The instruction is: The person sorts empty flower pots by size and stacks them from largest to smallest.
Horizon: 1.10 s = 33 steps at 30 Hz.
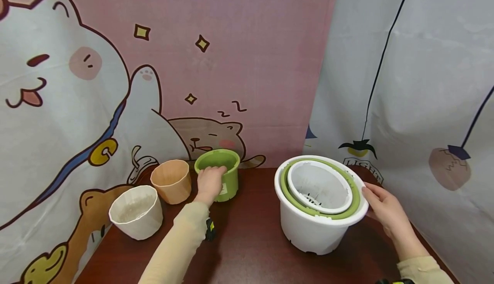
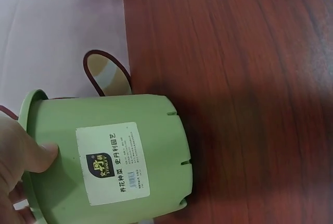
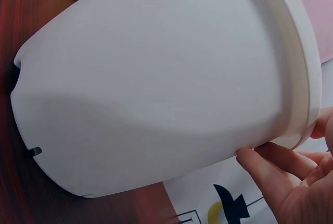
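My left hand (image 1: 210, 184) pinches the near rim of a green flower pot (image 1: 230, 186), thumb outside and fingers over the edge. In the left wrist view a white label (image 2: 113, 162) shows on the side of that pot. At the right, my right hand (image 1: 389, 212) holds the rim of a large white flower pot (image 1: 308, 228), with fingertips under the lip in the right wrist view. Nested inside it are a green pot (image 1: 284, 185) and a smaller white pot (image 1: 320, 181) with slots in its bottom.
An orange faceted pot (image 1: 173, 189) and a cream faceted pot (image 1: 144, 222) stand at the left of the dark red-brown table (image 1: 247, 241). Behind the table hangs a printed cloth (image 1: 262, 61) with cartoon cats, and a grey-white cloth (image 1: 432, 82) covers the right side.
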Tool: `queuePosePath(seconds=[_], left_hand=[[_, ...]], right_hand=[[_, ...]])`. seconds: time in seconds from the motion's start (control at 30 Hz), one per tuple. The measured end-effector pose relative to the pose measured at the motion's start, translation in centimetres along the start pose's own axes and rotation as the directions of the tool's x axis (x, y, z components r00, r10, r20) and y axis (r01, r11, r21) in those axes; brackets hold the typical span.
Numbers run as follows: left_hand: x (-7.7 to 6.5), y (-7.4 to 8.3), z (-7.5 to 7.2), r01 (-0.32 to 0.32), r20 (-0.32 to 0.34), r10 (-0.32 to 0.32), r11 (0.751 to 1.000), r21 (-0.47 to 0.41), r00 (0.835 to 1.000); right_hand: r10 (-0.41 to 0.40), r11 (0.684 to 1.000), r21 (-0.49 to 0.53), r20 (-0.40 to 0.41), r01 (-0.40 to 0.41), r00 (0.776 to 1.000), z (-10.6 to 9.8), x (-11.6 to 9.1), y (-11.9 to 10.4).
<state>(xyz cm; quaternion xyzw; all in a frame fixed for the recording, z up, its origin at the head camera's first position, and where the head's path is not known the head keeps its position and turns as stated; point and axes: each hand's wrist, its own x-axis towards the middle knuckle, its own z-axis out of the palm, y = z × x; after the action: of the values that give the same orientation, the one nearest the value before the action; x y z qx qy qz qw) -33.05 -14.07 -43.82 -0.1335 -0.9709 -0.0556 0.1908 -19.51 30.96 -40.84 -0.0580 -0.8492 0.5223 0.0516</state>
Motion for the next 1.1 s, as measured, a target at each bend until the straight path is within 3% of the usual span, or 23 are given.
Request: queuePosePath(seconds=[0.47,1.1], left_hand=[[-0.1,1.4,-1.5,-0.101,-0.083,0.098,0.994,-0.029,0.992],[0.2,3.1,-3.9,-0.213,-0.207,0.196,0.975,-0.060,0.958]], right_hand=[[0.005,1.000,0.014,0.000,-0.005,1.000,0.1,0.0,-0.2],[0.019,1.000,0.012,-0.006,-0.018,1.000,0.2,0.0,0.0]])
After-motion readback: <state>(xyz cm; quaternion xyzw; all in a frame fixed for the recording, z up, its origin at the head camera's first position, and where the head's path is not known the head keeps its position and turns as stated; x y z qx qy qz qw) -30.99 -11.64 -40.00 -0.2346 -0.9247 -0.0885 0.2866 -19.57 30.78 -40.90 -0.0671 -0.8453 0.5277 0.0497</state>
